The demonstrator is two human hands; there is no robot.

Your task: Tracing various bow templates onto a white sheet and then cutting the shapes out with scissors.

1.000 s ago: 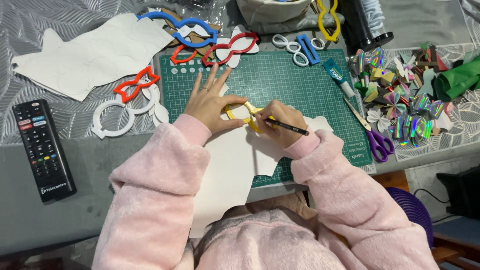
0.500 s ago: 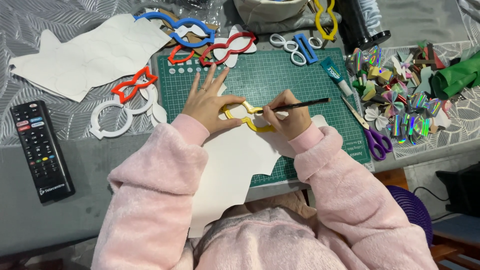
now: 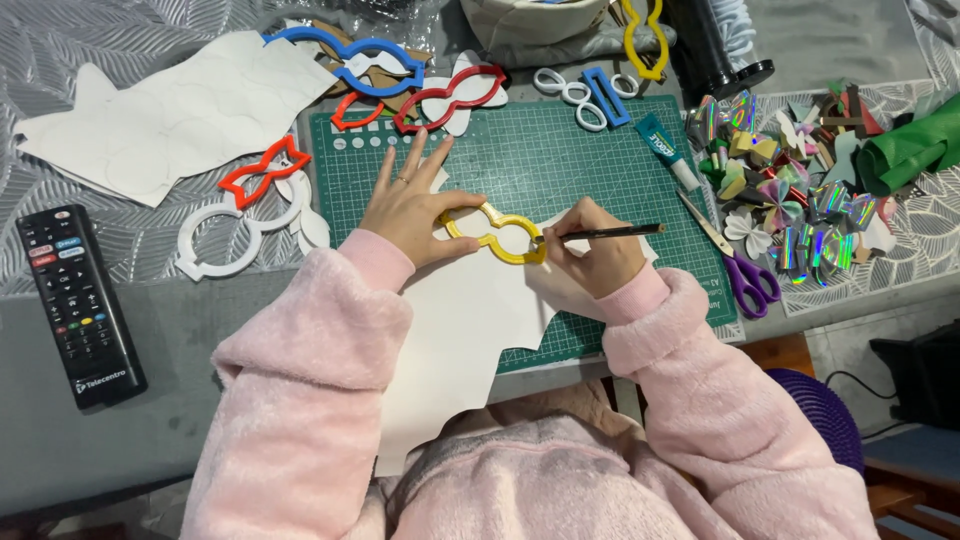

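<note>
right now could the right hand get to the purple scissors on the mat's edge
Probably yes: the right hand, holding a pencil, sits just left of the purple scissors, with only bare green cutting mat between them.

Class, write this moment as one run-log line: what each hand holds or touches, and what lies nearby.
left hand: pressing yellow template | right hand: holding pencil | under: white sheet, green mat | nearby: scissors

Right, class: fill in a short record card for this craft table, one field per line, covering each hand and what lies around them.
Left hand: presses the yellow template flat on the white sheet
Right hand: holds a pencil, tip at the template's edge
Surface: green cutting mat
Right side: purple scissors, glue tube
Left side: remote control, red template
</note>
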